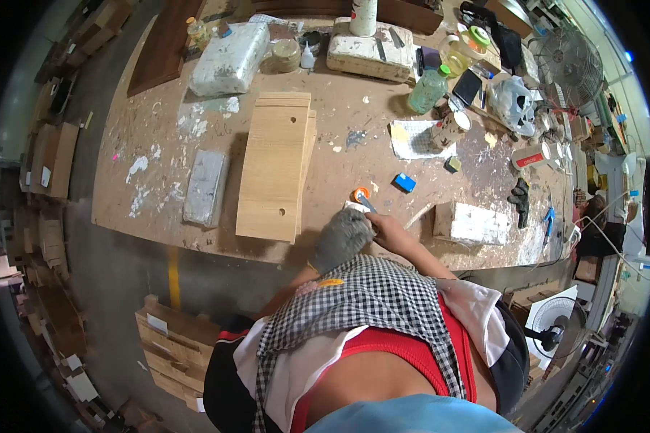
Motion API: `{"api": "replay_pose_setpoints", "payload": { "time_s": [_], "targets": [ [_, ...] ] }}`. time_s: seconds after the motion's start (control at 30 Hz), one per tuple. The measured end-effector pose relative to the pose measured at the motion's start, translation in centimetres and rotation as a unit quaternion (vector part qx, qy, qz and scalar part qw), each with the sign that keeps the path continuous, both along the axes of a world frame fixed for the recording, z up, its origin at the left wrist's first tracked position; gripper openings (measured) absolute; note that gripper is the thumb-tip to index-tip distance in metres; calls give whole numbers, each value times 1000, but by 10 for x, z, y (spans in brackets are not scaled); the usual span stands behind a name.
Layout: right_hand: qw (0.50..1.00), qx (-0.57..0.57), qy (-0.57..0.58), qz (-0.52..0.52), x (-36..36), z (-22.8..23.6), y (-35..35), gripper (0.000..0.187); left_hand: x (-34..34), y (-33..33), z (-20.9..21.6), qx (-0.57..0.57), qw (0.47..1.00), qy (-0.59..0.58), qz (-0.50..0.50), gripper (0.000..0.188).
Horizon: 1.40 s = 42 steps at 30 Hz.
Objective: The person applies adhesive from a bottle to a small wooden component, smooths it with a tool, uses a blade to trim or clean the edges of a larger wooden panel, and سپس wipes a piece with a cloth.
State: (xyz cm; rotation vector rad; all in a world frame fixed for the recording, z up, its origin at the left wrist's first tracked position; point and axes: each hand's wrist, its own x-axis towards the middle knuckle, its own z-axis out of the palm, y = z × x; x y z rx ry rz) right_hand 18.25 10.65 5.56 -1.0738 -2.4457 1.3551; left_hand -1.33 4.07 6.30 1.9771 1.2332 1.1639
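At the near edge of the table, my left hand (345, 234) wears a grey glove, its fingers curled round a small white object (357, 207). My bare right hand (390, 232) touches it, closed on a thin tool with a narrow greyish blade (368, 204); most of the tool is hidden by the fingers. Just beyond the hands sits a small orange ring-shaped piece (361, 193); I cannot tell whether it is joined to the white object. Left of my hands lies a stack of light wood boards (273, 166), the top one with two round holes.
A blue block (404, 182) lies beyond my right hand, and a white-wrapped block (471, 223) to the right. Left of the boards is a grey block (206, 187). Farther back stand a green-capped bottle (429, 90), a paper cup (451, 130) and a plastic bag (511, 103).
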Motion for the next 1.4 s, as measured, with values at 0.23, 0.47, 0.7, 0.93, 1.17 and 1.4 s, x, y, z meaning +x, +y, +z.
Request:
{"api": "replay_pose_setpoints", "payload": {
  "time_s": [0.23,0.47,0.7,0.93,1.17,1.4],
  "targets": [
    [995,69,59,35,-20,101,81,32,-50,-53,10,-74,992,-32,100,25],
    [937,323,119,-67,-92,161,251,28,-87,-150,-36,-225,935,82,260,24],
    [914,317,171,-189,-199,74,463,37,-85,-145,-66,-278,907,109,297,23],
    [864,377,253,-220,-289,2,512,35,-87,-151,-66,-331,878,127,320,22],
    [923,300,118,-210,-262,-43,496,50,-103,-153,-61,-336,885,151,284,21],
    [910,241,248,-227,-169,-6,244,35,-114,-168,-56,-284,915,187,218,21]
  ]
}}
